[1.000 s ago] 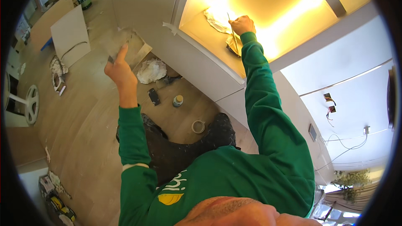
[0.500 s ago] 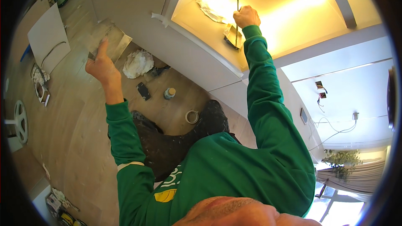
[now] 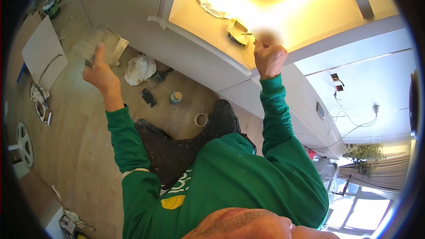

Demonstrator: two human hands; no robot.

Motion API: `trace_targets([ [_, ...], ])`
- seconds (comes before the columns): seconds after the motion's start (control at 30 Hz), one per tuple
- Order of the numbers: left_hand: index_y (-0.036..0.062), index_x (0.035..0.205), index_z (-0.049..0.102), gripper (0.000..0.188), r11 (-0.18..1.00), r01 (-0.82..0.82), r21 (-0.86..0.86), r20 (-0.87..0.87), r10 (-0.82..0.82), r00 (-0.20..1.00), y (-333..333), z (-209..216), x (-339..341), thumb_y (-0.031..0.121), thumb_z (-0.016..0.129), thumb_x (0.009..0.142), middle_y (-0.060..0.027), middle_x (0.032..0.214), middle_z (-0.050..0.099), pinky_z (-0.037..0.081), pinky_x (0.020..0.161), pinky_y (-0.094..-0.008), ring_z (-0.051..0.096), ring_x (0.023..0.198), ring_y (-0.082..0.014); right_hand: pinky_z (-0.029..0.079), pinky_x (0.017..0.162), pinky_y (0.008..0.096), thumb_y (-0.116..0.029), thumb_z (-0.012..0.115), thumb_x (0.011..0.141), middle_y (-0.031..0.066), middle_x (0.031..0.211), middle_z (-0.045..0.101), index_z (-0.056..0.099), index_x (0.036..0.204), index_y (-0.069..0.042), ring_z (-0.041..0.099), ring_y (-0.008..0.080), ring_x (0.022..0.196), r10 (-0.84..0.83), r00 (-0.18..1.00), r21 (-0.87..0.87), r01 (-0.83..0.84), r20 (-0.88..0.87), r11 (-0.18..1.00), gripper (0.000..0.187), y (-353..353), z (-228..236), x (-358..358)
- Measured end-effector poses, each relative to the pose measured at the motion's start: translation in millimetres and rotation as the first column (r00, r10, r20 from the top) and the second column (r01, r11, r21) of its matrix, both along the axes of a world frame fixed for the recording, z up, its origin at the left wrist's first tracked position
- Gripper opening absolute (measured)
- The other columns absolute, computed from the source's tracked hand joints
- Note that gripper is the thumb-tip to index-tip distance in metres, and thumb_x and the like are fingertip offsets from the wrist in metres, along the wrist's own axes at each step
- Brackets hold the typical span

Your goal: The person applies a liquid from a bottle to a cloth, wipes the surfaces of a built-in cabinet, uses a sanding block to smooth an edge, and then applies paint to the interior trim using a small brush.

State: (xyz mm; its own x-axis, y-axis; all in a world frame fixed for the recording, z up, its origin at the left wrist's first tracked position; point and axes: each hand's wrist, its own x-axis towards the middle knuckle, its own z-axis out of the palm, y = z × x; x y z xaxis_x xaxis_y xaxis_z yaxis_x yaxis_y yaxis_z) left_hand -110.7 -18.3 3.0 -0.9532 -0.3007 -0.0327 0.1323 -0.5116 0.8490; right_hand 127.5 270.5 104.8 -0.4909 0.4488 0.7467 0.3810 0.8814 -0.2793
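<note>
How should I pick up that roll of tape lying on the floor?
Pinch the ring wall of the roll of tape from above, one finger in the hole, thumb outside. It lies flat on the floor, so the hole faces up. Come from the small bottle side; the dark trouser leg crowds the other.

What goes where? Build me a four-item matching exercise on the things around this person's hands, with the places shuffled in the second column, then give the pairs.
Things
1. flat grey rectangular board
2. thin metal scraper
3. beige tape roll
4. white crumpled bag

Places
A. on the wooden floor, beside the dark trouser leg
B. in the right hand, at the yellow-lit ceiling recess
C. on the floor, just right of the left hand in the picture
D. in the raised left hand

Pairs: 1-D, 2-B, 3-A, 4-C
</note>
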Motion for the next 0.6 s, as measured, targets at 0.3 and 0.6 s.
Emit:
trace_targets([
  [0.3,-0.0092,0.098,0.07,0.023,0.999,0.016,-0.027,-0.006,-0.017,1.0,0,-8,-5,0.002,0.078,0.08,-0.0104,0.099,0.071,0.052,0.075,-0.0296,0.066,0.082,-0.0153,0.056,0.067,0.0313,-0.007,0.07,0.088,0.0152,0.087,0.073,0.069,0.099,0.0,0.072,0.0234,0.073,0.007,1.0,-0.026,-0.007,0.013,1.0,0.013,-18,-54,43],
  [0.6,-0.0093,0.098,0.07,0.022,0.999,0.032,-0.031,-0.003,-0.032,0.999,0,-9,-6,0.0,0.078,0.079,-0.01,0.101,0.071,0.052,0.077,-0.03,0.067,0.084,-0.0161,0.055,0.067,0.0366,-0.004,0.069,0.087,0.018,0.088,0.069,0.067,0.099,-0.002,0.069,0.0333,0.074,0.049,0.999,-0.041,-0.048,0.012,0.998,0.013,-32,-47,53],
])
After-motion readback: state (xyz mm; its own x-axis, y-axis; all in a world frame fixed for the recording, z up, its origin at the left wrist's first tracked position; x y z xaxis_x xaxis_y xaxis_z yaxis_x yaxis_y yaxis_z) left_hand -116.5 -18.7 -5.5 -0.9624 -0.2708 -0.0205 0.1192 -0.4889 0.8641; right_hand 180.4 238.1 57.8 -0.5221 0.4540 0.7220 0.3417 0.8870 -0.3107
